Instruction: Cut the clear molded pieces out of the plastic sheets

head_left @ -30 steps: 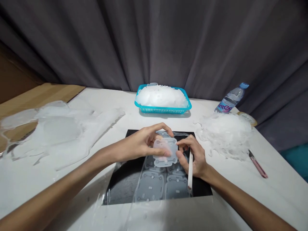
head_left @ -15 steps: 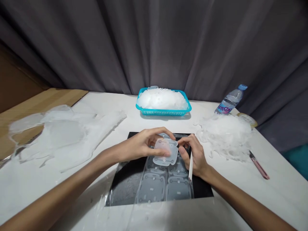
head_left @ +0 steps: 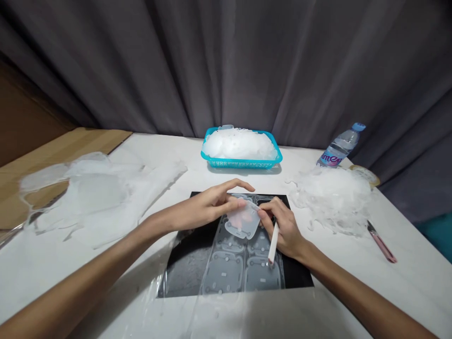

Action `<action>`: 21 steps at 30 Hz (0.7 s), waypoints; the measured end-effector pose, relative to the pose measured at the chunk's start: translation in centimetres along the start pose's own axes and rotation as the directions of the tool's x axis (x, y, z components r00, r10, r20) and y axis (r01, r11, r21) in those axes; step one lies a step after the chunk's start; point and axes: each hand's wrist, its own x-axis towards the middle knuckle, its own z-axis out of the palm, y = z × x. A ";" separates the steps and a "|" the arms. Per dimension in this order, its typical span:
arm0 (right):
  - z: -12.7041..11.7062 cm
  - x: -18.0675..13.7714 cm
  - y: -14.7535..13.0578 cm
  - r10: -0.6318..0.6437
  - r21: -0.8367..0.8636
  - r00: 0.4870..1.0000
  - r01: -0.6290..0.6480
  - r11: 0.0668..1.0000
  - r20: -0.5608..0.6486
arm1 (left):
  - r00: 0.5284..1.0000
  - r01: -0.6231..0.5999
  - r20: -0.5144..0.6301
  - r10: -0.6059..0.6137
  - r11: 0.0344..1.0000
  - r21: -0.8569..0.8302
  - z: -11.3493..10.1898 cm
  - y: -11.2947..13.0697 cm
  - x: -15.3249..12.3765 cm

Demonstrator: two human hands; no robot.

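My left hand is closed on a thin translucent plastic piece with rounded corners, thumb on its face and fingers showing through from behind. The left index finger stretches out above it. My right hand is closed round a slim white-handled tool, and its fingertips meet the piece's right edge. The working tip of the tool is hidden by the fingers. Below both hands a clear plastic sheet with several similar rounded shapes lies on a black mat.
A blue basket heaped with translucent pieces stands at the back. Plastic sheet scraps lie left by cardboard. On the right are a pile of trimmings, a water bottle, a roll of tape and a pink-handled cutter.
The plastic piece has tilted and turned in my left hand. My right hand has moved left onto its edge, and the white-handled tool now slants more.
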 end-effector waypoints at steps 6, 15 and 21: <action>-0.1 -0.1 0.0 0.009 0.034 1.000 -0.009 0.999 0.021 | 1.000 0.006 -0.005 -0.005 0.996 0.085 -0.8 0.4 -0.3; -0.1 0.3 0.7 0.259 0.189 0.963 -0.268 0.945 0.068 | 1.000 0.002 0.013 -0.004 0.985 0.170 -0.6 -2.0 0.1; -1.3 4.0 3.7 0.471 0.269 0.855 -0.412 0.870 -0.215 | 0.999 -0.031 0.040 0.017 0.921 0.389 -0.6 -4.2 -0.4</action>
